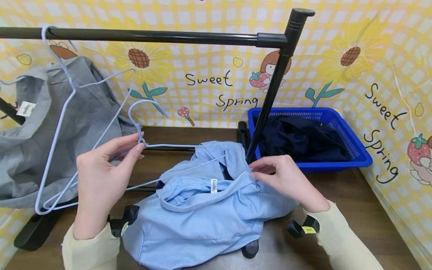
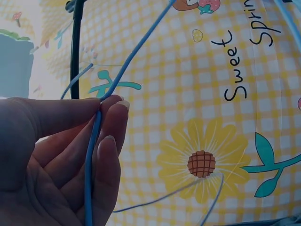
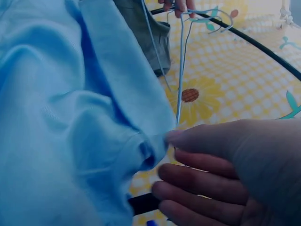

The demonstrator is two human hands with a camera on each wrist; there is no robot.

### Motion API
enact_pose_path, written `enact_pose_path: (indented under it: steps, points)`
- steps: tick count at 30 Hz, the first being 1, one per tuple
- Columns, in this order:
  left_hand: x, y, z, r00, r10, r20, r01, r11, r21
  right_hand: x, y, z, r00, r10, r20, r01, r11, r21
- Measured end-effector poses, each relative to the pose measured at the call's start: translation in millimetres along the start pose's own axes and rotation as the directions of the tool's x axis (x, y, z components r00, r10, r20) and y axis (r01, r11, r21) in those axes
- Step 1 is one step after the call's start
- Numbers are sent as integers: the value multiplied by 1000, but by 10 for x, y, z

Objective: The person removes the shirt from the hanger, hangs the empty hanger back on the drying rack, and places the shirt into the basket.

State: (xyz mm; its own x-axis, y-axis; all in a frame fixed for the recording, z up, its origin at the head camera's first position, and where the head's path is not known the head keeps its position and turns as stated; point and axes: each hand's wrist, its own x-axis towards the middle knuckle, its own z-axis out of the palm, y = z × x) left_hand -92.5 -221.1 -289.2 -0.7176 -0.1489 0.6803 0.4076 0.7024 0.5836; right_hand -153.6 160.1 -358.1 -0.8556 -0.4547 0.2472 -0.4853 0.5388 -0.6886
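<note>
My left hand [image 1: 102, 174] pinches a light blue wire hanger [image 1: 172, 145] between thumb and fingers, just below its hook. In the left wrist view the hanger's wire [image 2: 134, 54] passes through the pinch. One end of this hanger reaches into the neck opening of a light blue shirt [image 1: 206, 225]. A white label [image 1: 214, 186] shows inside the collar. My right hand [image 1: 287, 183] pinches the shirt's edge at the right of the opening. The right wrist view shows its thumb and index finger at the cloth, the other fingers loosely bent. The hanger's far end is hidden by fabric.
Overhead runs the black bar [image 1: 152, 35] of a clothes rack. A bare hanger [image 1: 72, 85] and a grey shirt [image 1: 81, 108] hang at the left. Behind the rack's right post [image 1: 271, 90] stands a blue basket [image 1: 364, 159] holding dark navy cloth [image 1: 300, 138].
</note>
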Motion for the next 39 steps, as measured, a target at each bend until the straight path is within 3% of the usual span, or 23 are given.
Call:
enact_pose_path:
  steps: [3,5,7,10,16,20,25,27,28,29,30,31,37,39]
  points:
    - [-14,-10,-5,1000,-2,-7,2,1000,6,36,-67,-26,992,-75,-98,72,997,-31]
    - [-26,-21,-4,1000,8,-16,-8,1000,15,60,-136,-56,976,-143,-165,135,989,-60]
    - [-40,-34,-5,999,21,-34,-20,999,25,92,-225,-94,948,-223,-228,205,974,-100]
    - [-56,-56,-11,998,30,-54,-28,999,43,151,-391,-168,883,-349,-313,312,936,-164]
    - [-66,-148,-15,997,-1,-71,6,998,68,327,-830,-354,713,-548,-438,478,836,-268]
    - [-53,-245,0,996,-47,-80,52,997,62,479,-1131,-473,571,-667,-480,567,742,-357]
    - [-52,-351,23,992,-103,-76,107,993,51,747,-1428,-611,373,-790,-487,620,603,-503]
    - [-54,-381,26,991,-117,-72,121,991,61,879,-1523,-673,317,-827,-464,612,552,-566]
    - [-55,-392,26,990,-123,-71,128,990,63,943,-1563,-703,304,-841,-448,602,534,-594]
    - [-55,-400,25,989,-127,-71,132,989,65,1007,-1600,-729,299,-852,-430,591,520,-617]
    - [-55,-407,24,989,-129,-70,134,989,69,1071,-1633,-750,310,-856,-413,577,515,-634]
    - [-55,-411,21,989,-131,-71,136,988,71,1131,-1662,-768,335,-856,-394,561,517,-646]
    - [-44,-407,-16,989,-120,-91,127,988,83,1419,-1696,-718,562,-766,-312,441,596,-671]
    - [-38,-397,-32,989,-108,-101,117,989,86,1485,-1659,-664,581,-748,-320,409,608,-680]
